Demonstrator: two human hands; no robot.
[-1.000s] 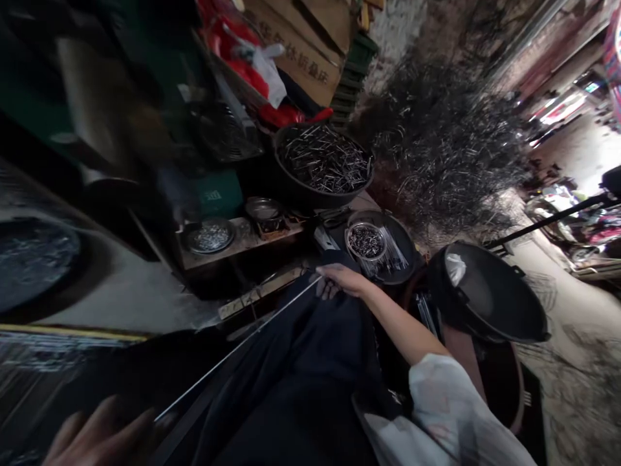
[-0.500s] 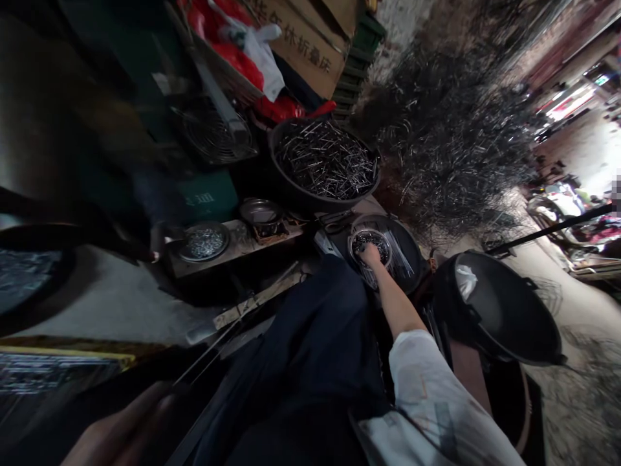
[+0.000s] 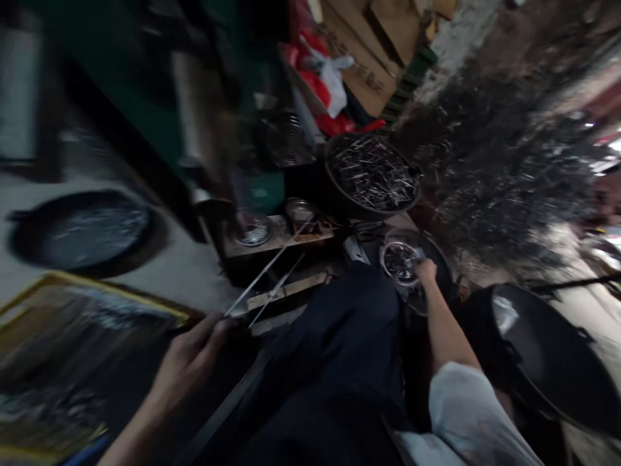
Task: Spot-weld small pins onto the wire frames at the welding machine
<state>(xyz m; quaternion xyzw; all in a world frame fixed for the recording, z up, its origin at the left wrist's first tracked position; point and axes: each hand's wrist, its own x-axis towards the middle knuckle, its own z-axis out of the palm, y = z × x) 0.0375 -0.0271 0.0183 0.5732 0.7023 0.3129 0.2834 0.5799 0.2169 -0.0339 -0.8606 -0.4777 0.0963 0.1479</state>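
Note:
My left hand [image 3: 196, 353], somewhat blurred, is closed around the near end of two long thin metal rods [image 3: 272, 268], which spread apart and point up and to the right. Whether they join inside the fist is hidden. On the other side of my dark-clothed leg, my right hand [image 3: 427, 270] is at the right rim of a round metal bowl [image 3: 383, 264] of small dark metal pieces. Its fingers look closed, and what they hold is too blurred to make out. The bowl rests in a wide dark pan [image 3: 442, 262].
Behind stands a large basin [image 3: 376, 211] heaped with metal rods. A black pan [image 3: 557, 362] lies at right, beside a tangled wire heap [image 3: 504, 175]. At left are a round pan [image 3: 22, 239] and a yellow-rimmed crate [image 3: 116, 294]. A narrow plank [image 3: 279, 236] bears small dishes.
The view has swung left. My right hand has moved from inside the bowl to its right rim. My left hand, with the rods, has risen forward into fuller view.

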